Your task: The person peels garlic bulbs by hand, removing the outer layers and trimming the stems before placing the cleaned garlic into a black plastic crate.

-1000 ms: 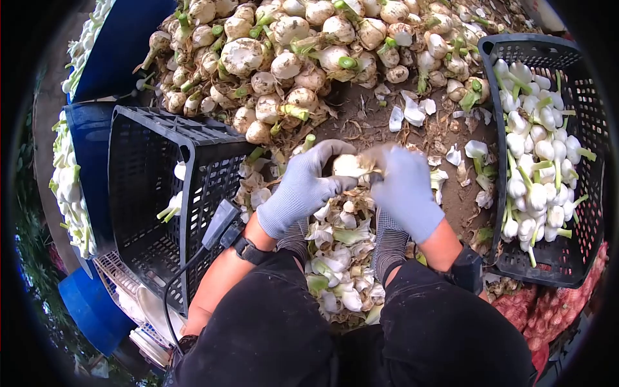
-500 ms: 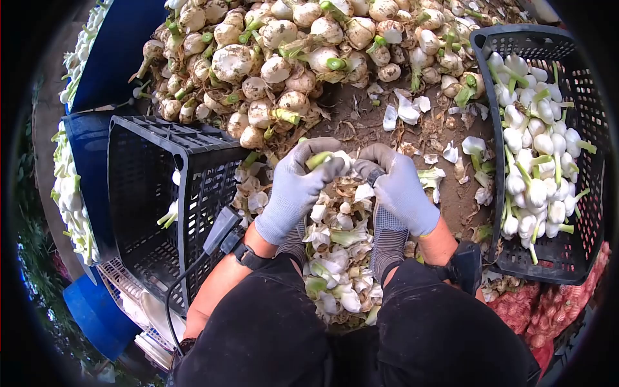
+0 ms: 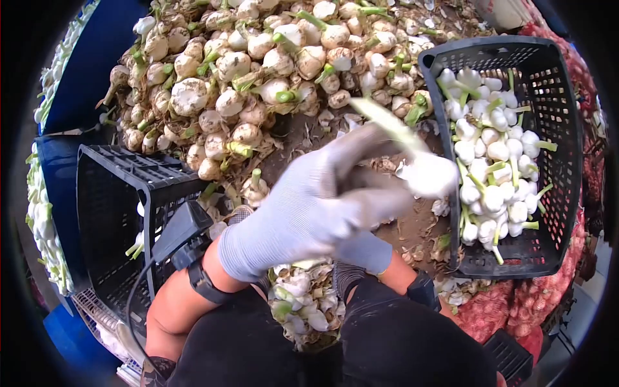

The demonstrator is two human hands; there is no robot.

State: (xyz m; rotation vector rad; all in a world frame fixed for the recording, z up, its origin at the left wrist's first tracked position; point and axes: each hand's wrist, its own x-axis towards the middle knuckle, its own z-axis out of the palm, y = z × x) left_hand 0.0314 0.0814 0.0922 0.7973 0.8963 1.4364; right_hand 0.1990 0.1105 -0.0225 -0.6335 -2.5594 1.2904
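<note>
My left hand (image 3: 316, 193), in a pale grey glove, reaches across to the right with its fingers apart, blurred by motion. A white peeled garlic bulb (image 3: 433, 175) with a long pale green stem is at its fingertips, overlapping them; no grip on it shows. Under the left hand, my right hand (image 3: 366, 250) is mostly hidden, its fingers out of sight. Just beyond the bulb stands a black crate (image 3: 500, 266) with peeled garlic bulbs (image 3: 496, 151) in it. Ahead lies a heap of soil-stained garlic (image 3: 258, 64).
At left a black crate (image 3: 151, 184) lies tipped on its side, beside blue containers (image 3: 61, 174) topped with white garlic. Peeled skins (image 3: 306, 300) are piled between my feet. Red net sacks (image 3: 490, 306) lie behind the right crate.
My hands were together over the skins. My left hand has swung right and up toward the right crate, with the bulb at its fingertips; my right hand is now beneath it. The view has shifted right.
</note>
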